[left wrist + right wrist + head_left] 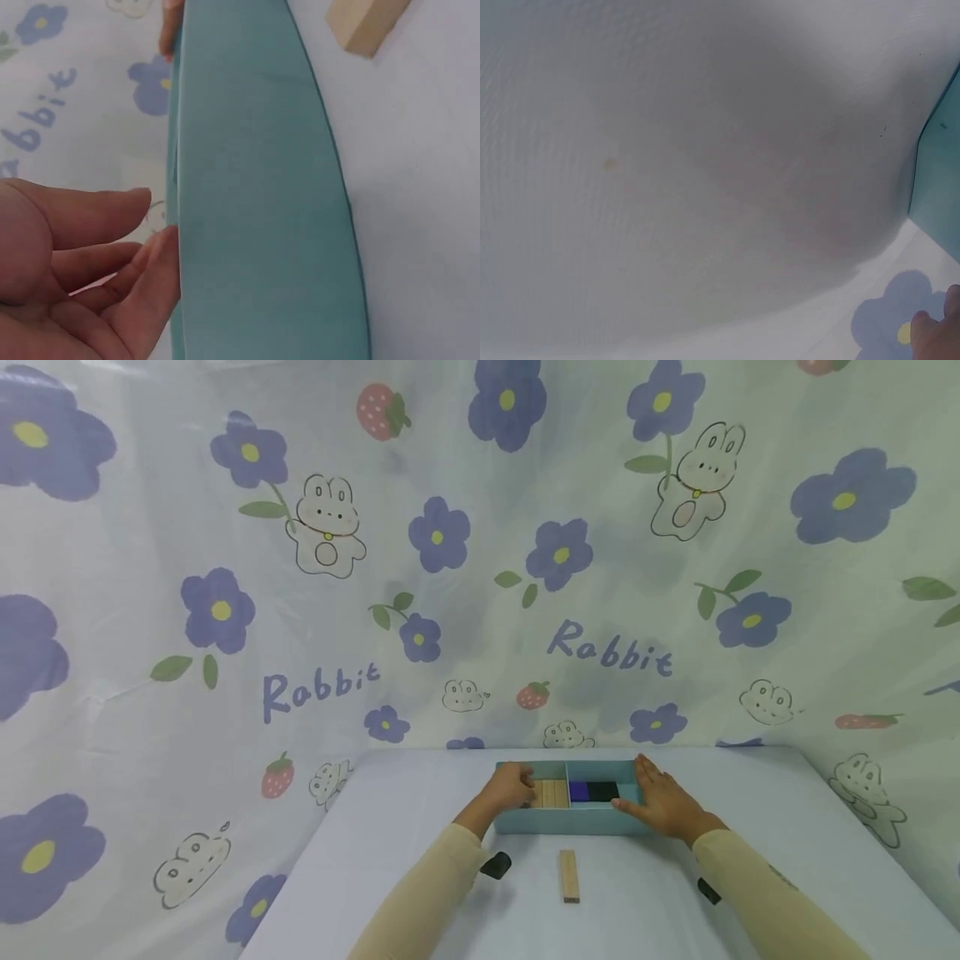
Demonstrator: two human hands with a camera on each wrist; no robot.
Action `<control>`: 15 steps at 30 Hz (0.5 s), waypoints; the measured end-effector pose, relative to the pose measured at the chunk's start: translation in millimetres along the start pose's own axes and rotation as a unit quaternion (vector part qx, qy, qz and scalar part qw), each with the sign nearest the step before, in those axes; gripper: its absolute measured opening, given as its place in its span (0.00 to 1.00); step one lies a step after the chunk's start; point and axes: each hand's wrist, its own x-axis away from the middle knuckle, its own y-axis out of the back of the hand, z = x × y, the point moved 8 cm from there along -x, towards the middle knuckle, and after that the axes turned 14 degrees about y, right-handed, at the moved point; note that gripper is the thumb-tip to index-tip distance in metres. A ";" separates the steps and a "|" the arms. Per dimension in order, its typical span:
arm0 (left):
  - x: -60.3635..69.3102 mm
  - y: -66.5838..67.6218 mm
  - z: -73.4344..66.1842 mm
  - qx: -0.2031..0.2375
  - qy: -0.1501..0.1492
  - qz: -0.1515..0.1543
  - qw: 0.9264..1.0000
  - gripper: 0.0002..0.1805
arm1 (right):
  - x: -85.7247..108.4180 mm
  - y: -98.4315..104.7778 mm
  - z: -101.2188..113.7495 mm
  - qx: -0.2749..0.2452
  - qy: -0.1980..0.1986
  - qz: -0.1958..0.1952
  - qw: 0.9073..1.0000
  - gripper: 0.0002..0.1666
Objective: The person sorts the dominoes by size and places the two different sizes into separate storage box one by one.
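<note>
A light blue divided box [570, 822] stands on the white table. Wooden blocks [553, 793] lie side by side in its left compartment; a purple block [579, 791] and a black block [602, 791] sit in the right one. My left hand [510, 787] reaches over the left end, fingers bent down beside the wooden blocks. In the left wrist view the thumb of the left hand [82, 262] stands free of the box wall [262, 187], and some fingertips are hidden. My right hand [667, 802] rests along the box's right end, fingers extended toward the back corner, thumb at the front rim.
A single wooden block [569, 877] lies on the table in front of the box, between the forearms. Behind the table hangs a white curtain [480, 593] printed with flowers and rabbits. Small black devices [496, 865] show near both wrists.
</note>
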 end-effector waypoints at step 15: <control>35.4 -7.8 6.2 0.150 -0.036 0.013 0.988 0.25 | 0.6 3.7 6.9 -0.008 0.004 -0.004 1.000 0.64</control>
